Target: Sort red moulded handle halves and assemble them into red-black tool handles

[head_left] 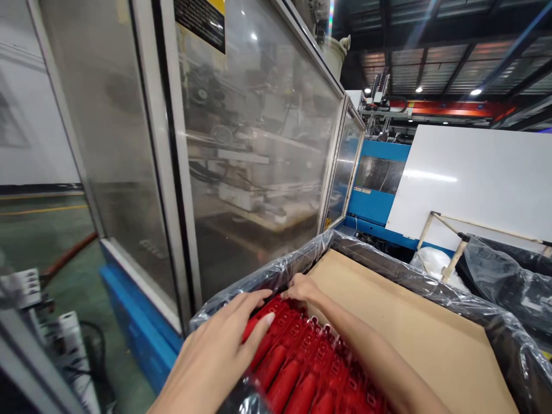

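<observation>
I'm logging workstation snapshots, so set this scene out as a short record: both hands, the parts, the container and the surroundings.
Left hand: at the left of the red parts, thumb apart from fingers; grip unclear
Right hand: fingers bent at their far end; grip unclear
Parts: red, side by side in a row
Container: lined with clear plastic
Beside parts: cardboard, to the right
Surroundings: clear-panelled enclosure, left; white panel, right

A metal-framed enclosure with see-through panels stands at left, bearing a black-and-yellow label. Beyond, a large white board partly covers a blue machine, with an orange-red beam higher up. A reddish hose runs over the green floor.
</observation>
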`<state>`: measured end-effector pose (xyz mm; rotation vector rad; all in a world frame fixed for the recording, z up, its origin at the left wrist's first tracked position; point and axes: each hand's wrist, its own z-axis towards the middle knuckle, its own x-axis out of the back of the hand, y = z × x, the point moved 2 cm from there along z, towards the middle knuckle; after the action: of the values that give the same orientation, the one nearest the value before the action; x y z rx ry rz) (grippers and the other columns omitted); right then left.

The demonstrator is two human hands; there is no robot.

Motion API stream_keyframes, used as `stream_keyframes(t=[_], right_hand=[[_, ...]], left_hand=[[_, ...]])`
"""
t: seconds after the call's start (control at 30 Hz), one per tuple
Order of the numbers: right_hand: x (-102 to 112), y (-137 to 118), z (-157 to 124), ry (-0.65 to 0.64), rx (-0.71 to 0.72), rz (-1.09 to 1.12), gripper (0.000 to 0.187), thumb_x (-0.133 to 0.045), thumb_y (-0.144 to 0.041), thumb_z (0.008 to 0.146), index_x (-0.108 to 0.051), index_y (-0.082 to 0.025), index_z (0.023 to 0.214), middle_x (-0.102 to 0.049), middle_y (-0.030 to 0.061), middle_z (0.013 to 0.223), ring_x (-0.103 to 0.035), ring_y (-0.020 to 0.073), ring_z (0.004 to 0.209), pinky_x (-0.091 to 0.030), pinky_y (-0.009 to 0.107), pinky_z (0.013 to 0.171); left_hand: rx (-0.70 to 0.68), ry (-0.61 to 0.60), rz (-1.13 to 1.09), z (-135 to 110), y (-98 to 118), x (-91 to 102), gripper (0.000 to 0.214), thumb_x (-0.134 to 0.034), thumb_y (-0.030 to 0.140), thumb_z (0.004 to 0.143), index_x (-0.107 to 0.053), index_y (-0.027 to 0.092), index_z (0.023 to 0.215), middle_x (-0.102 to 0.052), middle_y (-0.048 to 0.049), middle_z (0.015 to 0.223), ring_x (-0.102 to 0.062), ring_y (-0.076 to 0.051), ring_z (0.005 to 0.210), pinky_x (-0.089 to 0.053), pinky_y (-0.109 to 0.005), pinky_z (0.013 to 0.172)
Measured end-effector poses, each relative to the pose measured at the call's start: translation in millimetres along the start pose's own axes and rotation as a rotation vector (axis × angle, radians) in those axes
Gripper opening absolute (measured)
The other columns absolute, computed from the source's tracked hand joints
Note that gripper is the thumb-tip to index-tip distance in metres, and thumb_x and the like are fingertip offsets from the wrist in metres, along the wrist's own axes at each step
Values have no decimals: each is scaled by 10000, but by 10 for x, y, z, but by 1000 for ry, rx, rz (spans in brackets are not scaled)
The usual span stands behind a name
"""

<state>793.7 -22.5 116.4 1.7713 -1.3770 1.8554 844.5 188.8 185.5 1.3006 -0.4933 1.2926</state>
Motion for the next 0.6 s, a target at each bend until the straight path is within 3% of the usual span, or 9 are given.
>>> stream_keyframes(t=[0.13, 0.3, 0.4, 0.5, 0.6], right_hand=[[70, 110, -8, -62, 78, 34, 212, -650, -335, 921, -663, -134, 990, -682, 29, 984, -668, 182, 870, -570, 356, 773], [292, 155, -166, 80, 221, 163, 103, -686, -215, 865, -626, -143, 907, -634, -27, 789, -614, 120, 701, -505, 255, 641], [606, 92, -444, 216, 306, 232, 170, -710, -133, 744, -587, -184, 850, -558, -85, 636, -543, 96, 609, -387, 205, 564], [1000, 13, -768, 320, 354, 267, 167, -686, -148, 681, -552, -208, 759, -521, -96, 553, -479, 95, 538, -310, 216, 523], [1343, -6, -1036, 357, 372, 304, 134, -640, -155, 683, -577, -215, 785, -536, -89, 523, -504, 106, 509, -332, 221, 513]], left_hand=[[-37, -129, 61, 128, 69, -71, 513, -308, 409, 889, -607, 220, 1262, -686, -103, 1232, -653, -339, 1101, -500, -520, 954], [-61, -182, 71, 236, 108, -150, 589, -349, 353, 873, -494, 124, 1395, -627, -179, 1270, -592, -387, 1167, -457, -553, 978], [-64, -159, 23, 284, 98, -195, 753, -412, 360, 809, -325, 25, 1478, -506, -245, 1399, -498, -439, 1255, -379, -584, 1040], [-61, -116, -89, 292, 123, -241, 841, -481, 388, 751, -277, 29, 1484, -418, -251, 1462, -472, -463, 1260, -352, -590, 1046], [-71, -73, -277, 271, 203, -245, 666, -438, 434, 819, -358, 109, 1395, -453, -212, 1437, -495, -403, 1258, -351, -553, 1058]])
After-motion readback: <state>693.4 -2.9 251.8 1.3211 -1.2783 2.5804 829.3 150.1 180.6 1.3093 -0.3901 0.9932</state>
